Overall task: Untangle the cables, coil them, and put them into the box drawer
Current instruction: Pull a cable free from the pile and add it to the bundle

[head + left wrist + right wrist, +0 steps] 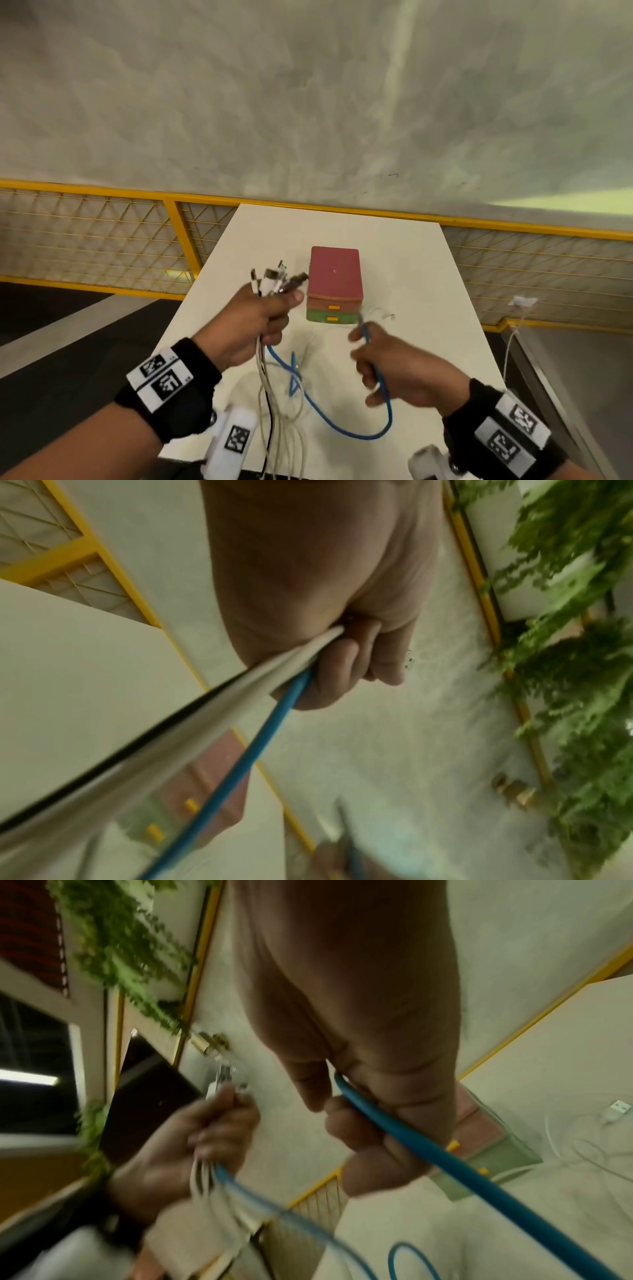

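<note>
Blue round-jacketed cable (pixel 346 423), one only, runs from the left hand (pixel 246 329) down in a slack loop over the near part of the white table (pixel 428 274) and up into the right hand (pixel 387 370). The left hand's grip is a closed fist round a bundle of pale grey and white cables (pixel 270 394) together with one thin black cable (pixel 270 428) and the blue one. How many pale strands there are cannot be counted: they blur together in the left wrist view and overlap in the head view. Several plug ends (pixel 274 277) stick out above the fist, perhaps five, too small to sort by type. The right hand's grip is closed too, fingers curled round the blue cable alone, with its end poking up past the fingertips.

One small drawer box with a dull red top (pixel 335 274) stands at the middle of the table, beyond both hands. It shows two drawers, the upper red and the lower green, each with one yellow handle, both pushed in. Just to its right, toward the right edge of the table, lies one loose thin white cable (pixel 582 1139) with a USB plug.

The hanging cables run off the near edge of the table, so their lower ends are cut off. Both wrists wear black bands (pixel 171 387) with printed square markers.
</note>
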### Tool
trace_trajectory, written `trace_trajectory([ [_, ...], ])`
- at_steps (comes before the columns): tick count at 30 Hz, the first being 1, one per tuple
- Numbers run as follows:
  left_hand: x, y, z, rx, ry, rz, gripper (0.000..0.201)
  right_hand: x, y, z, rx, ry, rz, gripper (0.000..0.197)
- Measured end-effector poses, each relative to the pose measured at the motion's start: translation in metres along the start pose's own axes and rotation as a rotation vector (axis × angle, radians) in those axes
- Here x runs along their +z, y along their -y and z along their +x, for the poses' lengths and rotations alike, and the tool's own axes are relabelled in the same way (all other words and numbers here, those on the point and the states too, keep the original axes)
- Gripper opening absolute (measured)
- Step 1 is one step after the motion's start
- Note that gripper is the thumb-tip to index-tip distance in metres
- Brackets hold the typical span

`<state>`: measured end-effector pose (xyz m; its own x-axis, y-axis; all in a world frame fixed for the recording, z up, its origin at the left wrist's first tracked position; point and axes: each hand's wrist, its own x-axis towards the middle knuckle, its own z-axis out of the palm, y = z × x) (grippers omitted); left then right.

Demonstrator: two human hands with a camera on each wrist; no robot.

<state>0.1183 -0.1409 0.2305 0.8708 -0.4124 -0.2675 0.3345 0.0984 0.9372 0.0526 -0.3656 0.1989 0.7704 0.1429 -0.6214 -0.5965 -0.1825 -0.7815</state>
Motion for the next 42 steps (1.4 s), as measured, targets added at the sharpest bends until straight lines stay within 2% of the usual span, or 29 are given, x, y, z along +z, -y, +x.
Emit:
trace_trajectory([
  [2, 0.001, -0.017, 0.001, -0.013, -0.007, -0.054, 0.003, 0.009, -0.018, -0.002, 0.086, 0.092, -0.182, 0.023],
  [4, 0.002, -0.029, 0.001, -0.049, 0.015, -0.105, 0.014, 0.014, -0.033, -0.002, 0.164, 0.216, -0.338, 0.027],
  [7, 0.003, -0.045, -0.001, -0.02, 0.044, -0.192, 0.023, 0.016, -0.044, -0.006, 0.097, 0.444, -0.734, 0.028],
  [9, 0.003, -0.053, -0.003, 0.008, 0.067, -0.234, 0.029, 0.011, -0.05, -0.003, 0.092, 0.469, -0.922, 0.035],
  [11, 0.004, -0.059, -0.006, 0.03, 0.097, -0.241, 0.034, -0.005, -0.052, 0.011, 0.089, 0.398, -0.801, 0.033],
  [12, 0.005, -0.06, -0.008, 0.031, 0.115, -0.233, 0.036, -0.017, -0.053, 0.022, 0.061, 0.288, -0.656, 0.027],
  [14, 0.009, -0.059, -0.009, 0.037, 0.146, -0.205, 0.039, -0.046, -0.054, 0.049, -0.025, -0.072, -0.406, 0.016],
  [15, 0.011, -0.057, -0.009, 0.043, 0.159, -0.198, 0.039, -0.062, -0.053, 0.064, -0.09, -0.289, -0.395, 0.015],
  [16, 0.013, -0.055, -0.008, 0.047, 0.165, -0.192, 0.038, -0.078, -0.055, 0.081, -0.161, -0.483, -0.485, 0.015],
  [17, 0.015, -0.053, -0.007, 0.051, 0.166, -0.189, 0.037, -0.092, -0.057, 0.096, -0.198, -0.616, -0.595, 0.016],
  [18, 0.017, -0.052, -0.005, 0.054, 0.156, -0.193, 0.036, -0.103, -0.06, 0.111, -0.2, -0.69, -0.686, 0.019],
  [22, 0.022, -0.045, 0.003, 0.084, 0.13, -0.242, 0.036, -0.121, -0.071, 0.146, -0.022, -0.701, -0.951, 0.035],
  [26, 0.019, -0.036, 0.013, 0.109, 0.154, -0.288, 0.032, -0.12, -0.074, 0.173, -0.017, -0.697, -1.228, 0.053],
  [29, 0.014, -0.029, 0.02, 0.097, 0.203, -0.304, 0.043, -0.115, -0.077, 0.186, 0.008, -0.716, -1.367, 0.052],
  [31, 0.013, -0.025, 0.024, 0.09, 0.193, -0.305, 0.038, -0.111, -0.085, 0.188, 0.029, -0.745, -1.406, 0.046],
  [36, 0.014, -0.024, 0.029, 0.079, 0.129, -0.289, 0.027, -0.106, -0.1, 0.171, -0.062, -0.712, -1.509, 0.029],
  [38, 0.015, -0.021, 0.032, 0.061, 0.095, -0.258, 0.029, -0.11, -0.104, 0.162, -0.1, -0.714, -1.552, 0.031],
  [42, 0.024, -0.013, 0.04, 0.026, 0.046, -0.14, 0.03, -0.112, -0.071, 0.134, -0.38, -0.784, -1.55, 0.034],
])
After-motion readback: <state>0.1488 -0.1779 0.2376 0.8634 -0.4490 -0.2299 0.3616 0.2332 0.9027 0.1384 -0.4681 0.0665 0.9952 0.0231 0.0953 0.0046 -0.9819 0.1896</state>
